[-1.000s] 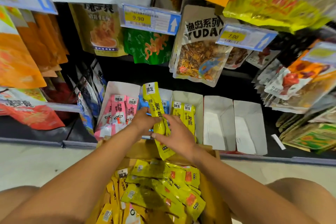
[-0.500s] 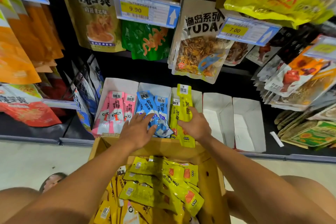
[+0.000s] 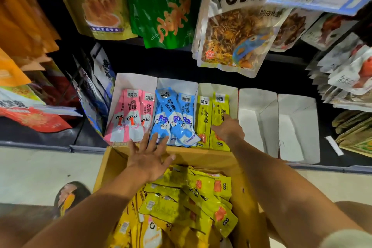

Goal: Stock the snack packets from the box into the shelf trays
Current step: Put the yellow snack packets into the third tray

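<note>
Pressing yellow packets (image 3: 203,119) into white tray (image 3: 233,94) with right hand (image 3: 228,131), forefinger stretched straight; holding left hand (image 3: 150,160) over box (image 3: 201,157) rim, fingers spread

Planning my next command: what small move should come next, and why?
Probably bring the right hand down to the brown cardboard box for more yellow snack packets: it holds nothing, only touching those already in the white shelf tray.
</note>
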Motion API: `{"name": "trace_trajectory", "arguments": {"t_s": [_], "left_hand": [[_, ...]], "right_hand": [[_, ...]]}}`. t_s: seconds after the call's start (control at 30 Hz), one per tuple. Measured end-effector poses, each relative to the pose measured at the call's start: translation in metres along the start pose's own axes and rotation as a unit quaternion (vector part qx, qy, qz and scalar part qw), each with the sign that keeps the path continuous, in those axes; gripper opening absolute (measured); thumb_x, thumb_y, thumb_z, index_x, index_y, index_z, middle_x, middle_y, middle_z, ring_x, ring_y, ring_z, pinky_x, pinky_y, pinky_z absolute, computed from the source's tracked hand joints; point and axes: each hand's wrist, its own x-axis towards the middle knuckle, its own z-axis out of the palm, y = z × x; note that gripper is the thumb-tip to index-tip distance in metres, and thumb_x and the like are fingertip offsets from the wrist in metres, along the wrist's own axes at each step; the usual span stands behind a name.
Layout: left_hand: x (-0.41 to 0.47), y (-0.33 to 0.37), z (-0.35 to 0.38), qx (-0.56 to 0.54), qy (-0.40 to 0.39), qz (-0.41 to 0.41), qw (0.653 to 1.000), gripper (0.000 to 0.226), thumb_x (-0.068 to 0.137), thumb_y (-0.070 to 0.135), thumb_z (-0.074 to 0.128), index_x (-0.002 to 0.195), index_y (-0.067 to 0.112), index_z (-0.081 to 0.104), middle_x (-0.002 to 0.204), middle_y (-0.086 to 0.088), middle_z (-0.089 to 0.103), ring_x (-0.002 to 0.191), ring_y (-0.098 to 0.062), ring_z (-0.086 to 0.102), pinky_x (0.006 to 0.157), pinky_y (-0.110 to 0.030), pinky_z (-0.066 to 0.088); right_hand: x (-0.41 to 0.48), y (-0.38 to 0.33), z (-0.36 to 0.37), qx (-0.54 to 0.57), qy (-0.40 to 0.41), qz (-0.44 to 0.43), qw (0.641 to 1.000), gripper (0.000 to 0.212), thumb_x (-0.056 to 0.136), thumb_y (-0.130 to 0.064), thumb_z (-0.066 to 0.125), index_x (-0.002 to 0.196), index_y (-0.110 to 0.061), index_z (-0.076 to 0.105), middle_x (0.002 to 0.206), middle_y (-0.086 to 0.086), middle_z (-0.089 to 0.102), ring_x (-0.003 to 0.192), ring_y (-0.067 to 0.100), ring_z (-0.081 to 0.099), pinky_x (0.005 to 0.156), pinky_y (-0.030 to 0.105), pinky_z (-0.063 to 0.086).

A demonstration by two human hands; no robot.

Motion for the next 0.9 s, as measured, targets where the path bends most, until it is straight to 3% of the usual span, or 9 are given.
{"name": "trace_trajectory", "arguments": {"t_s": [0.23, 0.4, 0.9], "left_hand": [[0.004, 0.002, 0.002, 0.013, 0.006, -0.008, 1.000, 0.076, 0.093, 0.081, 0.000, 0.153, 0.045, -0.030, 0.163, 0.004, -0.034, 0.152, -0.027, -0.031, 0.117, -0.070, -0.016], [0.002, 0.003, 0.000, 0.023, 0.003, -0.009, 1.000, 0.076, 0.092, 0.080, -0.001, 0.153, 0.044, -0.030, 0.164, 0.002, -0.032, 0.153, -0.029, -0.029, 0.117, -0.070, -0.018], [-0.009, -0.003, -0.008, 0.017, 0.002, 0.000, 1.000, 0.074, 0.096, 0.076, 0.005, 0.156, 0.043, -0.023, 0.166, 0.003, -0.029, 0.154, -0.027, -0.026, 0.121, -0.065, -0.013]], "right_hand": [[0.021, 0.011, 0.025, -0.019, -0.007, 0.003, 1.000, 0.075, 0.083, -0.056, 0.070, 0.145, -0.025, 0.041, 0.136, 0.015, 0.047, 0.115, 0.035, 0.057, 0.086, 0.044, 0.055], [0.024, 0.017, 0.034, -0.039, 0.001, -0.004, 0.999, 0.082, 0.080, -0.065, 0.070, 0.146, -0.028, 0.038, 0.135, 0.012, 0.048, 0.116, 0.033, 0.057, 0.083, 0.043, 0.055], [-0.012, 0.024, 0.005, -0.065, -0.018, -0.073, 0.995, 0.077, 0.085, -0.062, 0.067, 0.150, -0.030, 0.040, 0.147, 0.008, 0.045, 0.132, 0.031, 0.047, 0.092, 0.045, 0.052]]}}
